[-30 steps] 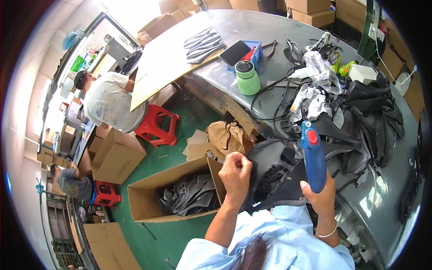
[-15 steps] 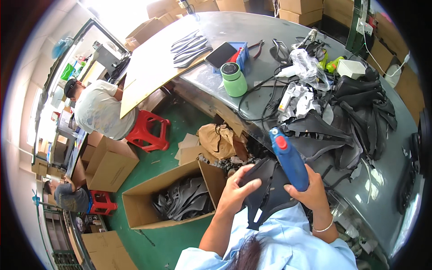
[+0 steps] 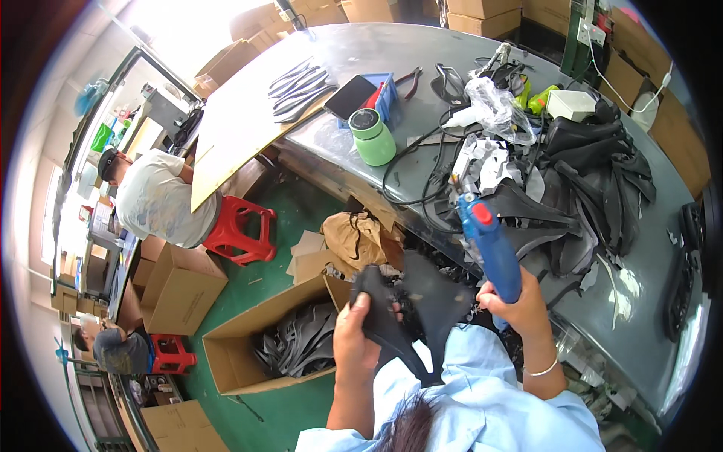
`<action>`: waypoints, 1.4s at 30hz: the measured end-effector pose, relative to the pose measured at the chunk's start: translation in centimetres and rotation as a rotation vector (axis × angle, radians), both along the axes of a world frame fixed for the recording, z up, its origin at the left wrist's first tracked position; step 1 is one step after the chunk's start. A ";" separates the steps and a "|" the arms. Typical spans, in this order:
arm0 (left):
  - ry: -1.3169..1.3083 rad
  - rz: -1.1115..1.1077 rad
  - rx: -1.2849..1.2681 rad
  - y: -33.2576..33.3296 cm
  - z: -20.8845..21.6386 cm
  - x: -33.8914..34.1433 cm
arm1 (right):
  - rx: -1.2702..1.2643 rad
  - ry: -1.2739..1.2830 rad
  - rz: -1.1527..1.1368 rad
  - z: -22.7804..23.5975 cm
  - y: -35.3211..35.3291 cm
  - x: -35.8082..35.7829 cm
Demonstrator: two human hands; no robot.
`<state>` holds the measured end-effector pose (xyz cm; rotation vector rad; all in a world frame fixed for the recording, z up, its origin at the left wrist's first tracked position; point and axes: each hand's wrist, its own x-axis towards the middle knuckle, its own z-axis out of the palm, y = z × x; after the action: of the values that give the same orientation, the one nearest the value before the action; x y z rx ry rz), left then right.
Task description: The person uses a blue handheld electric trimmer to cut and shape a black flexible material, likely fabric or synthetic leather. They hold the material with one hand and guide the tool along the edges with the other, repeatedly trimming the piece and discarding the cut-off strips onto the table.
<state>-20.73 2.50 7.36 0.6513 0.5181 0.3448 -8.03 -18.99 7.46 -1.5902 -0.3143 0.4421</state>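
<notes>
My left hand is closed on the edge of a black, flexible, cut-out piece, its thumb on top. The piece has a long slit-like opening and lies over my lap, its narrow end against my light blue clothing. In my right hand is a blue handheld tool with a red button and a thin metal tip pointing away from me. The tool is held upright beside the piece, apart from it. Just left of my left hand, an open cardboard box holds several similar black pieces.
A grey metal table carries a heap of black pieces, a green flask, a phone, a blue tray and red-handled pliers. Two people sit at the left on red stools. A brown bag lies by the table.
My left hand has moved left and down and now grips the black piece, which has opened out. The blue tool has shifted slightly right and its metal tip now shows.
</notes>
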 end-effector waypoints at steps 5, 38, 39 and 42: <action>-0.152 0.081 -0.264 0.9 -0.7 -0.9 | -0.064 0.000 -0.039 0.0 -0.5 0.4; -0.323 0.275 0.669 -5.1 -2.0 0.2 | -0.324 -0.783 0.252 0.5 2.6 -6.9; -0.295 0.291 0.668 -5.1 -2.2 0.3 | -0.304 -0.796 0.245 0.6 2.7 -6.8; -0.240 0.316 0.669 -4.9 -2.7 0.2 | -0.284 -0.825 0.244 0.6 3.0 -6.6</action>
<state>-20.57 -2.44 4.62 1.1579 0.2649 0.9046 -14.61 -16.02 8.03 -1.9687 -1.1190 -0.0173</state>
